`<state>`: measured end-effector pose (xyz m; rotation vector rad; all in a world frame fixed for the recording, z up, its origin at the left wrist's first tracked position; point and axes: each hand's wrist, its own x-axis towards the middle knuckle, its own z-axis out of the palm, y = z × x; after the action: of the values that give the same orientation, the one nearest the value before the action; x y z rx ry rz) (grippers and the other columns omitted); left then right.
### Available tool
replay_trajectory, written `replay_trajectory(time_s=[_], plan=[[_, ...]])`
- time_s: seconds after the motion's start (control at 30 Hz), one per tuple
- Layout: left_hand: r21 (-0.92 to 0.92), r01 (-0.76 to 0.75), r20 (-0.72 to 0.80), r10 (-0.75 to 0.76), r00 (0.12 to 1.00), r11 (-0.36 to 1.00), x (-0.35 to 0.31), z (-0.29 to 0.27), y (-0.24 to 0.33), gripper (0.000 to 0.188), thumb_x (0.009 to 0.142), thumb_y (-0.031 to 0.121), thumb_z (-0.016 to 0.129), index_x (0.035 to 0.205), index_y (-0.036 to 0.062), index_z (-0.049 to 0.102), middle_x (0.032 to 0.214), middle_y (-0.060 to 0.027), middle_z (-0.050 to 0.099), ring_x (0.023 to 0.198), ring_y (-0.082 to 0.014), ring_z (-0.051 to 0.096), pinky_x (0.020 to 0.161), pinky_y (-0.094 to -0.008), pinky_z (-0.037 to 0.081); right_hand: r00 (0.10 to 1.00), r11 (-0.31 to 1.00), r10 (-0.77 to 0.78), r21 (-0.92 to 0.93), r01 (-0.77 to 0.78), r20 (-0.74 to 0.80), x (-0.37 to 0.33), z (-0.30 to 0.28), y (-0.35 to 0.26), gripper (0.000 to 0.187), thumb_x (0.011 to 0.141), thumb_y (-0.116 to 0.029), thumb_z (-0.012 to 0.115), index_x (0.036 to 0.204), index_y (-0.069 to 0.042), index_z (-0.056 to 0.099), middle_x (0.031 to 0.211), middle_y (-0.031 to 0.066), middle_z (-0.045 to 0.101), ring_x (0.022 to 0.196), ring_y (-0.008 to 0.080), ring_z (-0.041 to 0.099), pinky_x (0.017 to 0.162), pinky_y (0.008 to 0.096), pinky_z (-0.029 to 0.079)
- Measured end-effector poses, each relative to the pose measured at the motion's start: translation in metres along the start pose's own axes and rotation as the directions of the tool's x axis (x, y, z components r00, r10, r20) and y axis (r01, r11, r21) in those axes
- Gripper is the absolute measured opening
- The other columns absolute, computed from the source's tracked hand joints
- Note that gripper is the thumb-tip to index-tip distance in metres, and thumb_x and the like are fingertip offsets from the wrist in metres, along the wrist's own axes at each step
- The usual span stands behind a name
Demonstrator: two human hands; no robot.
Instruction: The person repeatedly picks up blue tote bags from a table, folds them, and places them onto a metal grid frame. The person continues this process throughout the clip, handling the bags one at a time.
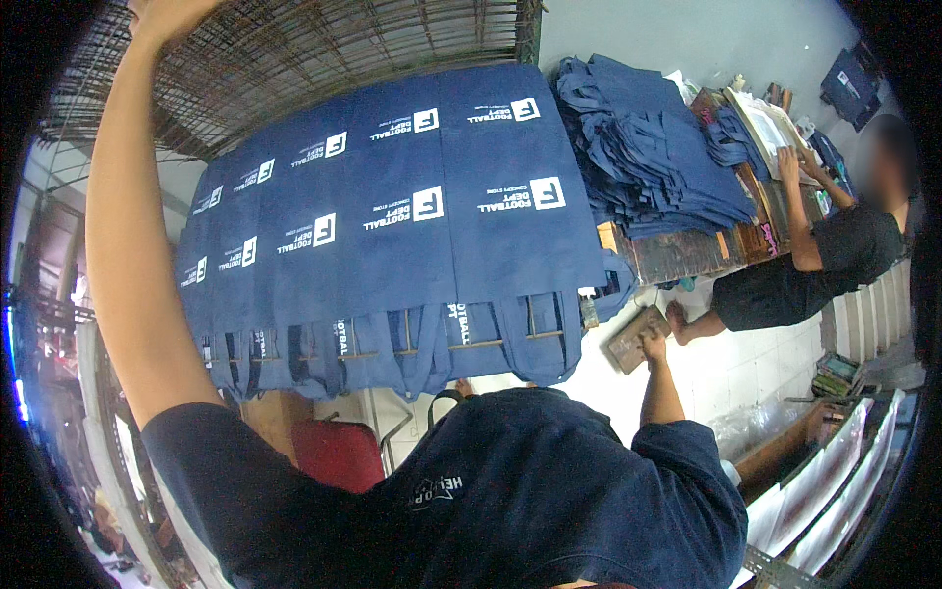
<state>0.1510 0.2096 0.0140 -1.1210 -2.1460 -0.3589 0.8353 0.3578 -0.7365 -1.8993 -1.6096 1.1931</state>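
Note:
My left arm stretches up the left side, and my left hand (169,14) is at the upper edge of a rusty wire rack (392,39). The picture's edge cuts off most of its fingers, so its grip is hidden. Low on the right, my right hand (654,344) is closed on a brown brick-like block (628,349), held above the pale floor. Between my arms, navy cloth bags (392,265) with white prints lie flat in overlapping rows on the rack. Below their front edge, more navy bags hang with their straps (422,344) showing.
A heaped stack of navy bags (648,147) lies on a wooden table (687,257) to the right. Beyond it, a co-worker (834,236) has both hands on a framed screen (770,128). A red chair (337,454) stands below the rack. Plastic-covered sheets (814,481) are at lower right.

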Motion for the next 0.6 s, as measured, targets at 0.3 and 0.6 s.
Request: replay_trajectory(time_s=[0.3, 0.6], plan=[[0.521, -0.141, -0.313, 0.342, 0.886, 0.842, 0.002, 0.027, -0.021, 0.11, 0.059, 0.07, 0.066, 0.131, -0.0068, 0.034, 0.126, -0.024, 0.046, 0.115, -0.036, 0.046, 0.097, -0.0408, 0.034, 0.953, 0.62, 0.18, 0.78, 0.081, -0.242, 0.057, -0.021, -0.085, 0.034, 0.081, -0.007, 0.057, 0.114, -0.003, 0.048, 0.08, 0.0095, 0.059, 0.058, 0.0143, 0.056, 0.045, 0.0259, 0.044], [0.494, -0.085, -0.254, 0.237, 0.938, 0.865, 0.0, 0.029, -0.059, 0.109, 0.06, 0.062, 0.071, 0.137, 0.0009, 0.023, 0.13, -0.023, 0.041, 0.122, -0.0365, 0.036, 0.102, -0.0458, 0.023, 0.849, 0.477, 0.149, 0.789, 0.387, -0.507, 0.119, -0.1, -0.216, 0.027, 0.08, -0.016, 0.063, 0.105, -0.01, 0.055, 0.078, 0.002, 0.058, 0.067, 0.0129, 0.057, 0.055, 0.028, 0.046]])
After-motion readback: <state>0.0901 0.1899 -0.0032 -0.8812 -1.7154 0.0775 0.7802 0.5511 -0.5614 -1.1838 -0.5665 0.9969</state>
